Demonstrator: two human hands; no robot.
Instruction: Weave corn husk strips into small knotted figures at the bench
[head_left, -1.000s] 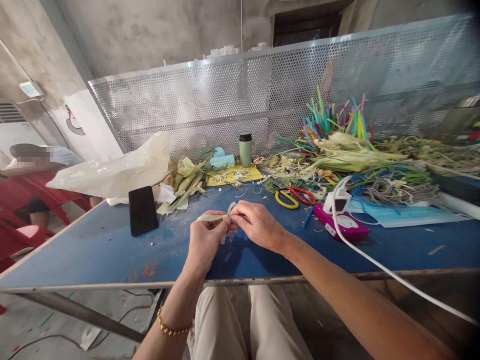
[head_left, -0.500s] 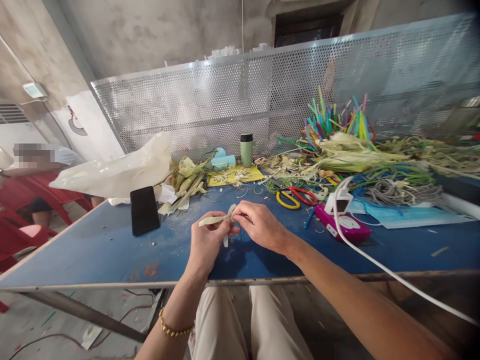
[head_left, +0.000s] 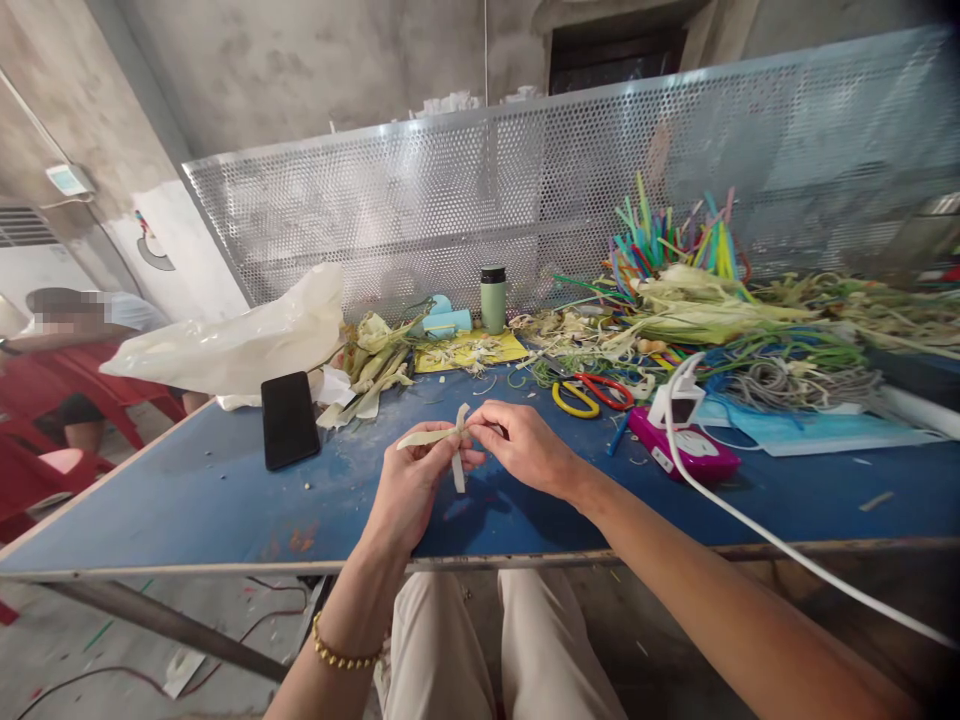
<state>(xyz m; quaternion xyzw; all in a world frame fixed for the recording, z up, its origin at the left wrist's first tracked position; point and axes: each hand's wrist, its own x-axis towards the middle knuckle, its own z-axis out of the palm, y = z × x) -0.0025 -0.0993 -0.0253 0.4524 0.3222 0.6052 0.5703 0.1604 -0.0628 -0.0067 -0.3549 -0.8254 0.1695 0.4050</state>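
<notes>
Both my hands meet over the blue table [head_left: 187,500], just in front of me. My left hand [head_left: 409,485] and my right hand [head_left: 521,445] pinch pale corn-husk strips [head_left: 439,440] that cross each other between my fingertips. One strip points left, another hangs down past my left thumb. A gold bead bracelet [head_left: 341,655] circles my left wrist.
A black phone [head_left: 289,418] lies left of my hands, next to a plastic bag [head_left: 240,340] and a husk pile [head_left: 375,365]. Behind stand a green tumbler [head_left: 493,298], yellow and red scissors [head_left: 592,393], a pink power strip [head_left: 686,445] with white cable, and coloured strips [head_left: 675,245]. A person sits far left.
My fingers have worked the strips: one end now hangs lower past my left thumb and another sticks up. Both hands stay in the same spot.
</notes>
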